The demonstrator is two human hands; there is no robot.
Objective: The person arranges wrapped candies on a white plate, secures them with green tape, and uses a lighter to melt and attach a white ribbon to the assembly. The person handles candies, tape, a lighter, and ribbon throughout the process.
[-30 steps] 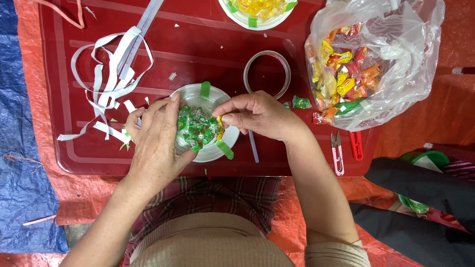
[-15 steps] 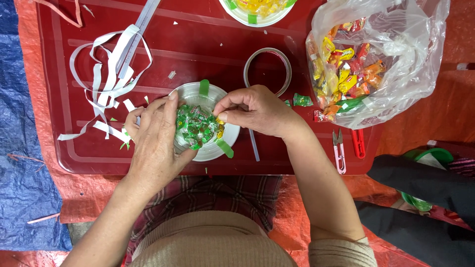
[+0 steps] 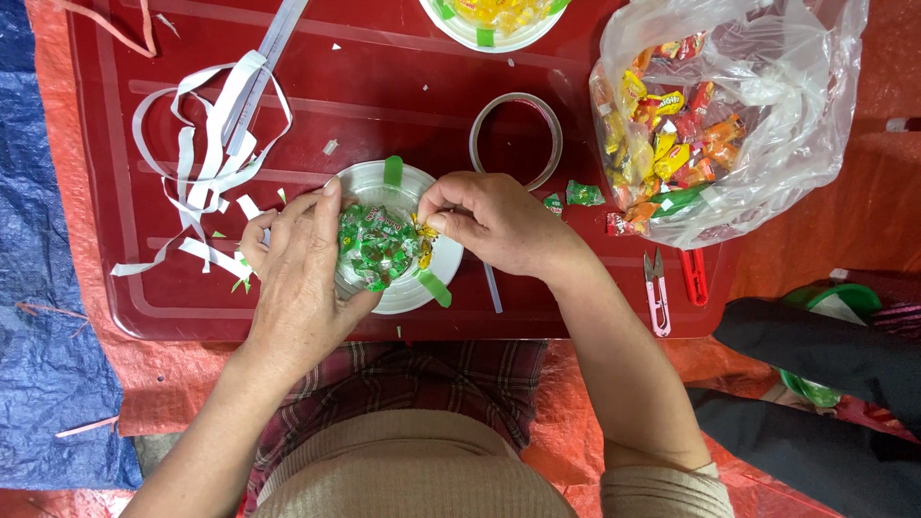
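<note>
A white paper plate (image 3: 428,271) with green tape strips on its rim lies on the red tray (image 3: 403,86), filled with green-wrapped candies (image 3: 376,247). My left hand (image 3: 302,278) cups the plate's left side and rests over the candies. My right hand (image 3: 499,223) pinches a small yellow-wrapped candy (image 3: 423,230) at the plate's right side, fingertips together on it. Two loose green candies (image 3: 576,195) lie just right of that hand.
A clear bag of mixed wrapped candies (image 3: 710,115) sits at the right. A roll of clear tape (image 3: 516,139), white paper strips (image 3: 206,163), a second candy plate (image 3: 494,19) at the top edge and small red snips (image 3: 658,293) lie around.
My right hand has drawn its fingertips in over the plate's right side, pinching a yellow candy. The left hand has kept its place on the plate.
</note>
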